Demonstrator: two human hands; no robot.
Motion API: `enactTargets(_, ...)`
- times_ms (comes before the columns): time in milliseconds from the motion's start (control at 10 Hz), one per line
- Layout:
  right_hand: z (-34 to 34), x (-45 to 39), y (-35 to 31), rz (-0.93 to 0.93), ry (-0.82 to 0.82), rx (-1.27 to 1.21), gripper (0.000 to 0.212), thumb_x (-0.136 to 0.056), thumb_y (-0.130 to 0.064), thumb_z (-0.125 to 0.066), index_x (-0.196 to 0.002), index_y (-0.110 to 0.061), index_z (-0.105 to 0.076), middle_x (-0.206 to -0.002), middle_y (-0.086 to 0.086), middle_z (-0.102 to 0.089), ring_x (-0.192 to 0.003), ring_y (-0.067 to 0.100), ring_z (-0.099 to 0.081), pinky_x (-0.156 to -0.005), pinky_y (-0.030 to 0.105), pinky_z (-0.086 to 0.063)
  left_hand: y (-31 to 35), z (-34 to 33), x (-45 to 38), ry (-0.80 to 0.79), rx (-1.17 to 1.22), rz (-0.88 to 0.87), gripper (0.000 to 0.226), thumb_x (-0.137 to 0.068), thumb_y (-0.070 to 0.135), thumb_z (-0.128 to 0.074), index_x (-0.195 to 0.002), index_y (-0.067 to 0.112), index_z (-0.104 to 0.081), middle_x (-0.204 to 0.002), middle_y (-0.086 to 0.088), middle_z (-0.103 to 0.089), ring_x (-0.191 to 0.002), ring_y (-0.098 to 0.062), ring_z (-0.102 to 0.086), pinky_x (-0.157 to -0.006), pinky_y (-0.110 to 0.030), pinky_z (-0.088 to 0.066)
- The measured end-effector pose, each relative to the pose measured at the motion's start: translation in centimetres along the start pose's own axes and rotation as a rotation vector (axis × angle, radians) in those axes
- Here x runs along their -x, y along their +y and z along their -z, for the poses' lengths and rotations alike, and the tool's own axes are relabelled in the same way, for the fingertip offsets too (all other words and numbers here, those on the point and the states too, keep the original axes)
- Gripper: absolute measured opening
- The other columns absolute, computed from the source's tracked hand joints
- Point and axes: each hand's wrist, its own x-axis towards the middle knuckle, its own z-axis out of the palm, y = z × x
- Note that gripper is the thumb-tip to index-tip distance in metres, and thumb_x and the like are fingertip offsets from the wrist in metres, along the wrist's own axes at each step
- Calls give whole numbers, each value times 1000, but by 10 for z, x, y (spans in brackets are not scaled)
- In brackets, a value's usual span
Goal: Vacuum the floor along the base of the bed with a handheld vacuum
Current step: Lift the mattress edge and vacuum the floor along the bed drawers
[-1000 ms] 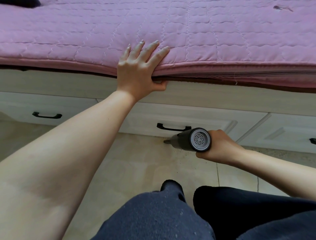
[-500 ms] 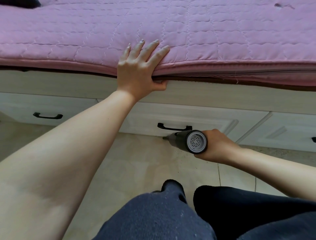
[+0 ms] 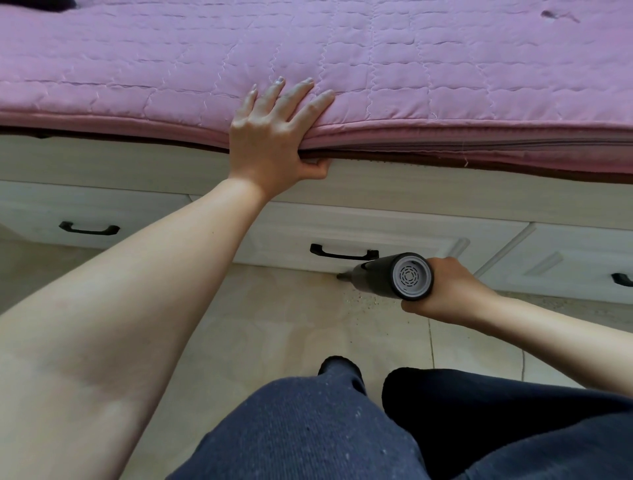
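A dark handheld vacuum (image 3: 394, 275) with a grey round rear vent lies low over the beige tile floor (image 3: 274, 325). My right hand (image 3: 448, 291) grips its body. Its thin nozzle tip points left and touches the floor just below the middle drawer of the white bed base (image 3: 411, 198). Fine crumbs (image 3: 363, 301) speckle the tile under the vacuum. My left hand (image 3: 274, 137) grips the edge of the pink quilted mattress cover (image 3: 376, 68), fingers spread on top and thumb tucked under it.
Black drawer handles (image 3: 342, 251) sit on the white drawer fronts, one at left (image 3: 89, 228) and one at far right (image 3: 621, 279). My knees in dark trousers (image 3: 376, 428) fill the bottom of the view. A dark object (image 3: 65, 4) lies at the bed's top left.
The vacuum and my right hand have drifted slightly left along the drawer base, then sat a little lower. My left hand has stayed on the mattress edge.
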Motion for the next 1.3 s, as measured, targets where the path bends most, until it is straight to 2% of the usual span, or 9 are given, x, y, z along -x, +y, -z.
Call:
enactTargets(400,7,0,-1,4,-23,4,23,-66,-20,-77,-85,-17,-65,-79,3,-69,-75,19,-65,-69,37,-54,1,1,0,3,11,-2,78,-68,62,-61,-139,32,-56,-141,-1,-58,-126,-35,-56,-106,-55,-41)
enactTargets(500,8,1,-1,-6,-30,-5,20,-64,-21,-76,-76,-22,-60,-76,0,-67,-72,18,-64,-64,35,-51,1,2,-1,-9,15,4,78,-68,62,-60,-139,32,-55,-141,-1,-57,-127,-35,-55,-107,-55,-41)
enactTargets(700,11,2,-3,18,-58,32,18,-64,-19,-75,-74,-16,-60,-74,5,-66,-68,19,-61,-58,31,-45,1,2,-1,-13,22,11,76,-69,62,-61,-140,33,-55,-142,0,-57,-127,-34,-55,-107,-55,-41)
enactTargets(800,11,3,-4,44,-55,73,19,-64,-20,-74,-76,-13,-62,-77,9,-67,-72,24,-63,-62,36,-49,1,2,0,-22,26,21,76,-70,62,-60,-140,33,-55,-142,0,-56,-129,-34,-54,-108,-54,-40)
enactTargets(1000,13,8,-4,71,-81,71,18,-64,-20,-75,-75,-18,-60,-74,4,-66,-71,21,-63,-62,36,-50,3,5,-1,-45,46,33,75,-70,61,-60,-139,34,-55,-143,0,-56,-130,-34,-53,-109,-54,-39)
enactTargets(1100,16,11,-5,58,-98,69,18,-65,-18,-75,-73,-18,-59,-72,2,-64,-70,21,-63,-58,32,-47,3,6,0,-41,41,29,74,-71,61,-60,-140,33,-55,-143,0,-56,-130,-34,-53,-109,-54,-39)
enactTargets(1300,23,16,-4,-5,-167,12,18,-64,-13,-73,-67,-16,-55,-65,0,-59,-59,15,-53,-54,27,-41,4,8,0,-68,48,29,74,-72,61,-58,-141,33,-53,-145,-1,-54,-132,-35,-51,-110,-55,-37)
